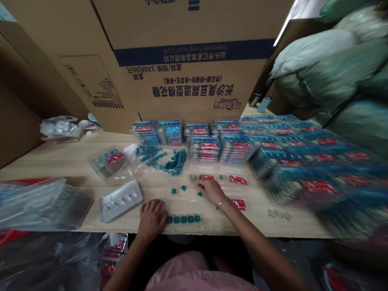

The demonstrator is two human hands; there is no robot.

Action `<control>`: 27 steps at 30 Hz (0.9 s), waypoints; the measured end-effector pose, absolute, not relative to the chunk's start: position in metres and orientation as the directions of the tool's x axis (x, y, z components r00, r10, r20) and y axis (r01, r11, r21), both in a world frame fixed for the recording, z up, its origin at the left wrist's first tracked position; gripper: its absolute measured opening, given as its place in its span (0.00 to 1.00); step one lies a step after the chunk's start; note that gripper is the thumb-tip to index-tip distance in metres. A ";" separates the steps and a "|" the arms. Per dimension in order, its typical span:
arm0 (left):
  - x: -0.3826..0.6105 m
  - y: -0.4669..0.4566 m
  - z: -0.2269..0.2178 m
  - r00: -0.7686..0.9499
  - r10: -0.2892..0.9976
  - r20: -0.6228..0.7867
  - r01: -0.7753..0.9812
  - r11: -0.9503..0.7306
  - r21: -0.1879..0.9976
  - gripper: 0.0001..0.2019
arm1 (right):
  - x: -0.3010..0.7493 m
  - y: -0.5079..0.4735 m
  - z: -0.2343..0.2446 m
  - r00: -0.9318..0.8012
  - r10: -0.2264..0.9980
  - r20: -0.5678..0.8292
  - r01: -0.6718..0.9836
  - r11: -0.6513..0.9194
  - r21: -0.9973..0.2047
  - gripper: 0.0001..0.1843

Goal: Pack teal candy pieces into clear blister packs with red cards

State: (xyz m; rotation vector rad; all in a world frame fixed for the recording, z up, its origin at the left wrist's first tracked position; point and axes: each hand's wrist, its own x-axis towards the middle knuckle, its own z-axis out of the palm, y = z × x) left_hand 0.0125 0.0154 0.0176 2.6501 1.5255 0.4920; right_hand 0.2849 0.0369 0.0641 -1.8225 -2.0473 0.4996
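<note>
My left hand [152,218] rests on the table, fingers lightly bent and a little apart. Its thumb side lies against the left end of a clear plastic tray holding a row of dark teal squares [183,219]. Farther forward, my right hand [211,190], with a bracelet at the wrist, has its fingertips pinched together; what they hold, if anything, is hidden. Just beyond those fingertips lies a red patterned packet [206,176] in a clear tray. A loose teal square [199,194] sits beneath the hand, and two more lie to its left.
Teal pieces on a plastic bag [177,161] lie beyond my hands. Packed trays [204,148] are stacked at the back and right. A grey moulded tray [121,201] and clear plastic covers [42,204] lie left. A large carton [182,81] stands behind.
</note>
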 end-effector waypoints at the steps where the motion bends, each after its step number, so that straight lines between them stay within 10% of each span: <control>1: 0.012 0.016 0.017 0.465 0.850 0.249 0.833 -0.515 0.201 0.14 | 0.287 0.033 0.062 -0.119 0.993 0.005 0.867 0.106 -0.488 0.10; 9: 0.014 0.010 0.029 0.355 0.870 0.343 0.750 -0.484 0.451 0.15 | 0.281 0.022 0.049 -0.186 0.980 -0.067 0.755 0.099 -0.648 0.07; 15: 0.062 -0.001 0.065 0.288 0.940 0.182 0.188 -0.242 0.952 0.11 | 0.251 0.006 0.061 -0.229 0.971 0.071 0.038 0.082 -0.996 0.13; 19: 0.083 -0.004 0.075 0.243 0.969 0.042 -0.083 -0.022 0.996 0.10 | 0.246 -0.006 0.068 -0.236 0.969 0.066 -0.097 0.044 -0.994 0.14; 27: 0.088 -0.019 0.086 0.259 0.965 -0.043 -0.055 0.059 0.997 0.10 | 0.255 -0.022 0.059 -0.194 0.980 -0.040 -0.210 -0.081 -0.974 0.15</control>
